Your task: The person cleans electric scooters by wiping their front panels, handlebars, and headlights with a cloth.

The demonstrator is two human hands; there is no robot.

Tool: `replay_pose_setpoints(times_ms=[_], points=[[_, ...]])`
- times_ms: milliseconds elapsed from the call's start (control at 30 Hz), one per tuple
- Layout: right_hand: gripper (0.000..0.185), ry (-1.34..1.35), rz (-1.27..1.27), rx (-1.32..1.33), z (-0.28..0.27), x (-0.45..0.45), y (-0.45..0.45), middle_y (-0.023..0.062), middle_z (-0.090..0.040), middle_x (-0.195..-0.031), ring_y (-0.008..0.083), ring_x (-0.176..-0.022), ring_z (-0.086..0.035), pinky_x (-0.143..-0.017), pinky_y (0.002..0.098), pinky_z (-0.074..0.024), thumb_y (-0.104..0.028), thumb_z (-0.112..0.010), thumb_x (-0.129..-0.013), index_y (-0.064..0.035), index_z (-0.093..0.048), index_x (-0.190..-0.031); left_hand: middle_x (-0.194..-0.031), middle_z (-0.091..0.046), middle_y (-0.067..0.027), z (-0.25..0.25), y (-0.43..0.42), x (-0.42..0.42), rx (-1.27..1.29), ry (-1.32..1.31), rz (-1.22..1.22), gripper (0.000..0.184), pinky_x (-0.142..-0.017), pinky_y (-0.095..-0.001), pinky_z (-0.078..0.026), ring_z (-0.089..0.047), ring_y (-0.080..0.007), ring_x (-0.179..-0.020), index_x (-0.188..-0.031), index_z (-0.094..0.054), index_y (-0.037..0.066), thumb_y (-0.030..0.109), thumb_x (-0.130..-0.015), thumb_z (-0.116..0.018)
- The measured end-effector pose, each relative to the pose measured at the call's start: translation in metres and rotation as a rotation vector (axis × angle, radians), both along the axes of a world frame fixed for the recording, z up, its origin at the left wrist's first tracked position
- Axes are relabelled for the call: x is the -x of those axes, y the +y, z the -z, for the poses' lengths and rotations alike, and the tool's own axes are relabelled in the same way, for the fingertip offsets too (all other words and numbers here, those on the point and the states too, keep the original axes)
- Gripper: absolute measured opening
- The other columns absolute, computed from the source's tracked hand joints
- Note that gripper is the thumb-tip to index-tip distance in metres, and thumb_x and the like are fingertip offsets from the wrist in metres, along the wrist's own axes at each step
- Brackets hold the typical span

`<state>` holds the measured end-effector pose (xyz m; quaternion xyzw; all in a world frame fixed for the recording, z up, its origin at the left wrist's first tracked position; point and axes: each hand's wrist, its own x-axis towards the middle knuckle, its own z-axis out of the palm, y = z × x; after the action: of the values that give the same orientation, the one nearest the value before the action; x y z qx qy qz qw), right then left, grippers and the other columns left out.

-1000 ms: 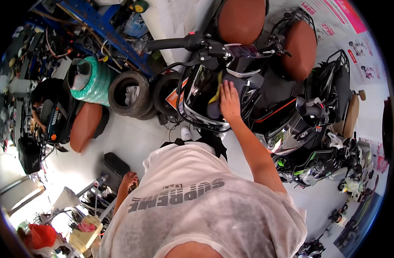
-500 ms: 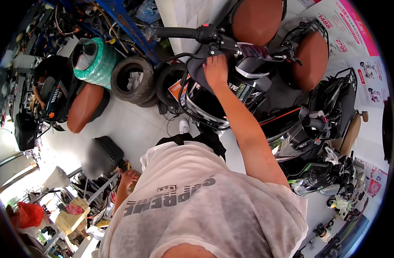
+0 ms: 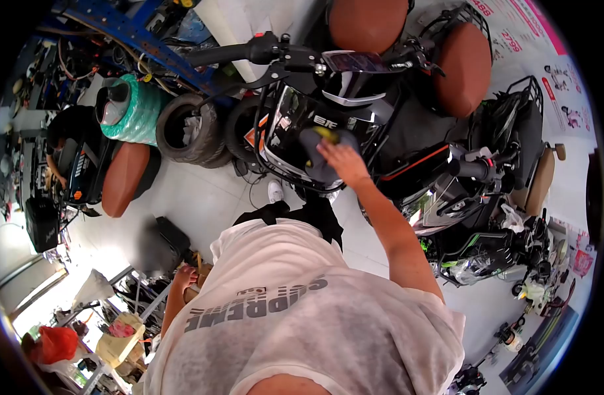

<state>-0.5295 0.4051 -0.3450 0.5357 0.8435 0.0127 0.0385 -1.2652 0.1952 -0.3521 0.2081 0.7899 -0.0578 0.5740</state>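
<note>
My right hand (image 3: 343, 163) is on a dark grey cloth (image 3: 320, 158) with yellow patches, against the glossy black front panel (image 3: 285, 125) of an electric scooter. Its fingers lie stretched over the cloth, which is slightly blurred. Above the hand are the scooter's handlebar grip (image 3: 226, 54) and its dark display (image 3: 355, 62). Low at my left side hangs my left hand (image 3: 185, 276), fingers loosely bent and apart, with no object visible in it.
Stacked tyres (image 3: 189, 131) and a green-wrapped roll (image 3: 134, 108) stand left of the scooter. Brown-seated scooters (image 3: 463, 69) crowd the right. Another person (image 3: 68, 141) is by a scooter at far left. A shelf (image 3: 127, 329) with goods stands behind my left arm.
My right hand has moved with the cloth from beneath the handlebar down to the lower front panel. The view has shifted slightly. My left arm stays low at my side.
</note>
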Motion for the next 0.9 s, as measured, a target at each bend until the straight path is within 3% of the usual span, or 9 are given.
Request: replay_pose_setpoints(times_ms=[67,167,233,267,400,500,533,700,900], points=[[0.066,0.119,0.182,-0.214,-0.022,-0.019,0.011,0.0061,-0.040,-0.156,0.0252,-0.142,-0.039,-0.114,0.0430,-0.0340,-0.034,-0.063,-0.094,-0.0222,-0.039,-0.154,-0.084,-0.071,-0.0052,0.000,0.010,-0.012,0.007,0.025,-0.004,0.026,-0.047,-0.0310,-0.043,-0.064,-0.0165,-0.062,-0.108,-0.065,0.014,0.037,-0.098,-0.058],[0.069,0.292,0.444,-0.367,-0.057,-0.034,0.037,0.0156,-0.042,-0.152,0.0365,-0.142,-0.036,-0.116,0.0502,-0.0291,-0.036,-0.068,-0.090,-0.0101,-0.044,-0.149,-0.073,-0.065,-0.0052,0.002,0.031,-0.023,0.042,0.108,0.114,0.027,-0.043,-0.0345,-0.041,-0.059,-0.0176,-0.054,-0.107,-0.063,0.012,0.037,-0.097,-0.059],[0.066,0.507,0.598,-0.475,-0.062,-0.043,0.053,0.0201,-0.040,-0.153,0.0411,-0.143,-0.034,-0.118,0.0527,-0.0257,-0.029,-0.064,-0.094,-0.0017,-0.040,-0.149,-0.063,-0.055,-0.0034,0.012,0.050,-0.017,0.108,-0.080,0.138,0.030,-0.044,-0.0397,-0.041,-0.052,-0.0170,-0.047,-0.097,-0.061,0.009,0.039,-0.097,-0.058],[0.059,0.569,0.645,-0.498,-0.061,-0.047,0.058,0.0216,-0.039,-0.153,0.0428,-0.143,-0.032,-0.119,0.0516,-0.0244,-0.023,-0.058,-0.097,0.0011,-0.041,-0.148,-0.057,-0.042,0.0003,0.011,0.064,-0.018,0.237,-0.186,0.108,0.035,-0.041,-0.0372,-0.036,-0.040,-0.0142,-0.042,-0.084,-0.057,0.009,0.041,-0.098,-0.056],[0.055,0.687,0.847,-0.548,-0.048,-0.039,0.064,0.0257,-0.036,-0.155,0.0436,-0.143,-0.033,-0.120,0.0473,-0.0239,-0.021,-0.051,-0.102,0.0047,-0.038,-0.148,-0.056,-0.037,0.0036,-0.033,0.096,-0.066,0.171,0.032,0.110,0.037,-0.041,-0.0325,-0.027,-0.032,-0.0130,-0.043,-0.079,-0.055,0.011,0.042,-0.099,-0.055],[0.061,0.991,0.962,-0.629,-0.041,-0.022,0.056,0.0317,-0.034,-0.153,0.0480,-0.142,-0.032,-0.119,0.0485,-0.0252,-0.021,-0.052,-0.101,0.0076,-0.031,-0.151,-0.058,-0.041,0.0027,-0.026,0.101,-0.057,0.129,0.019,0.059,0.035,-0.043,-0.0302,-0.029,-0.037,-0.0117,-0.045,-0.080,-0.056,0.012,0.042,-0.098,-0.057],[0.069,1.023,1.020,-0.575,-0.038,-0.015,0.051,0.0357,-0.030,-0.154,0.0489,-0.144,-0.030,-0.120,0.0472,-0.0238,-0.022,-0.052,-0.101,0.0129,-0.022,-0.152,-0.058,-0.041,0.0027,-0.021,0.099,-0.050,0.128,0.022,0.059,0.035,-0.043,-0.0302,-0.029,-0.037,-0.0117,-0.045,-0.080,-0.056,0.012,0.042,-0.098,-0.057],[0.076,0.953,1.055,-0.489,-0.014,0.024,0.014,0.0381,-0.021,-0.156,0.0486,-0.147,-0.024,-0.122,0.0468,-0.0193,-0.022,-0.054,-0.100,0.0190,-0.015,-0.150,-0.073,-0.058,-0.0009,-0.033,0.083,-0.057,-0.064,0.017,0.072,0.015,-0.050,-0.0313,-0.046,-0.054,-0.0126,-0.056,-0.093,-0.065,0.010,0.023,-0.098,-0.060],[0.083,0.807,1.141,-0.237,0.035,0.063,-0.028,0.0376,-0.013,-0.159,0.0491,-0.149,-0.016,-0.124,0.0476,-0.0152,-0.019,-0.059,-0.096,0.0181,-0.009,-0.151,-0.085,-0.067,-0.0057,-0.017,0.074,-0.028,0.004,-0.102,0.067,0.014,-0.064,-0.0359,-0.057,-0.064,-0.0156,-0.071,-0.106,-0.067,0.012,0.023,-0.098,-0.062]])
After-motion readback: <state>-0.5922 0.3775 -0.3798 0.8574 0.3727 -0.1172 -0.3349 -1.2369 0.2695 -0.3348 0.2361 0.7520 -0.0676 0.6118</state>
